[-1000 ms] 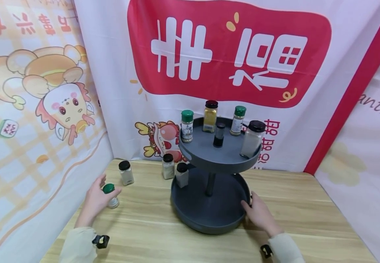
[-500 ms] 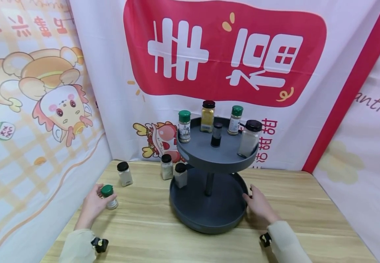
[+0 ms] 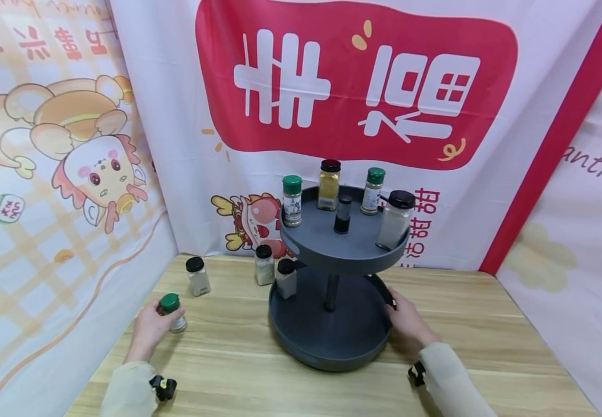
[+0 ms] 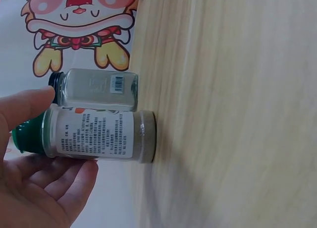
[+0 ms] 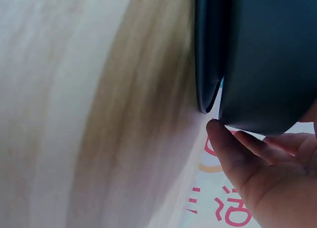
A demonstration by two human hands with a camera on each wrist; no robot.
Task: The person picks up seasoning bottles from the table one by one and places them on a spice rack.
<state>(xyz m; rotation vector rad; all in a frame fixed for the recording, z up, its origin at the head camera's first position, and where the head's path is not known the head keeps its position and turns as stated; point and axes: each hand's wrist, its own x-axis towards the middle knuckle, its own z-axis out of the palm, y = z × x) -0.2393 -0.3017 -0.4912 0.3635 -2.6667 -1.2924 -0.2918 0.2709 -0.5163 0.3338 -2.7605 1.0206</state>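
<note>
The head camera looks forward and down on the table [image 3: 238,353] and rack [image 3: 330,294]. The left wrist camera, sideways, faces the green-capped jar [image 4: 96,134] closely; the right, likewise turned, the rack. The head view shares both.

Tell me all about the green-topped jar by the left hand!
The green-topped jar is a short, round, see-through container, glass or plastic; I can't tell which. It has a green cap and a white label full of tiny dark writing. Something greyish-tan shows near its bottom. It seems to stand upright on the wooden table, nearer the person than a black-capped jar. The left hand's thumb and fingers curve around it.
</note>
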